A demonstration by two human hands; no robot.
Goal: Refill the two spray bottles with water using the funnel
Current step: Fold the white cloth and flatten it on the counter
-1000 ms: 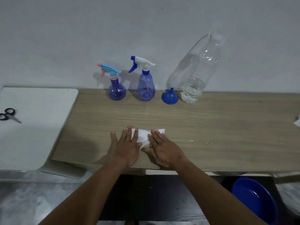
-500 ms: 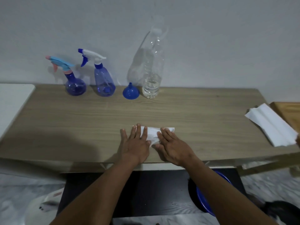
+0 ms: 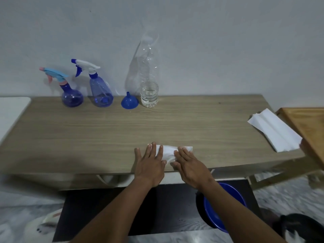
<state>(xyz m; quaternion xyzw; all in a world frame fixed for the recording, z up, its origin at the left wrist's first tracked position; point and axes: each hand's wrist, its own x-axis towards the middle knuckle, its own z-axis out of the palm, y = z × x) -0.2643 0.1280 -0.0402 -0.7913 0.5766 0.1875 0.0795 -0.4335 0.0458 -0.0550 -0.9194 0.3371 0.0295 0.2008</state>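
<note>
Bench (image 3: 122,134): pale wood-grain top, set against a grey wall.
Tissue (image 3: 168,152): white, crumpled, lying near the bench's front edge.
Paper towels (image 3: 275,130): white, folded, at the bench's right end.
Wooden board (image 3: 308,127): just beside the paper towels.
Basin (image 3: 222,207): blue, on the floor under the bench.

The left hand (image 3: 149,165) and right hand (image 3: 190,166) cover much of a white tissue (image 3: 167,151), a forearm (image 3: 244,220) hides part of the blue basin (image 3: 212,216), a wooden board (image 3: 306,127) runs off the right edge, and a dark shape (image 3: 296,225) at bottom right is too blurred to identify.
</note>
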